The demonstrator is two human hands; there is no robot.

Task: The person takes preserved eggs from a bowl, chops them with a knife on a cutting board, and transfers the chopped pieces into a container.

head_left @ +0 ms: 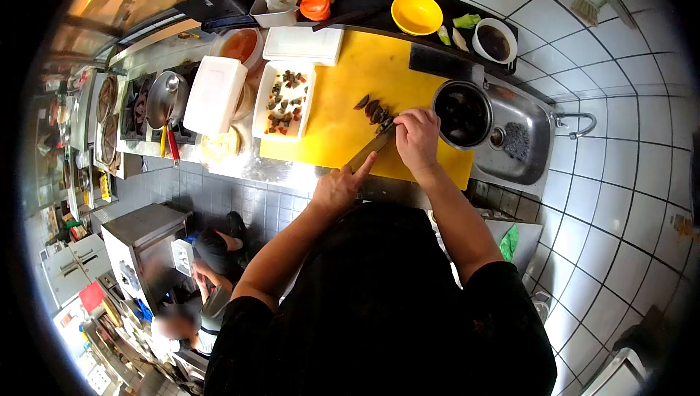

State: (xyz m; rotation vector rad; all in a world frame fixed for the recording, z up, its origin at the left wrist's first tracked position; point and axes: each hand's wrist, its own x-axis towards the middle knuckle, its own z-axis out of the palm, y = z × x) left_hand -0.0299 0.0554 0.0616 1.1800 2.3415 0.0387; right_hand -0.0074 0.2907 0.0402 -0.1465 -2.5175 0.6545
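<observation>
My left hand (340,187) is closed around a knife (372,152), its index finger stretched along it. The blade points up and right across the yellow cutting board (343,111). Close to the blade's far end, my right hand (417,137) is closed, fingertips pressed down on the board; what they grip is hidden. Beside those fingertips lie dark, brownish-red cut food pieces (375,111). Left of them, a white tray (309,97) on the board holds more dark and reddish pieces. A pot (488,130) of dark round food stands just right of my right hand.
A sink (536,170) with a tap (583,133) is on the right. On the back ledge are a yellow bowl (417,13) and a white bowl (477,37) of dark liquid. A pan (157,108) rests on the stove at left. Another person (211,279) is at lower left.
</observation>
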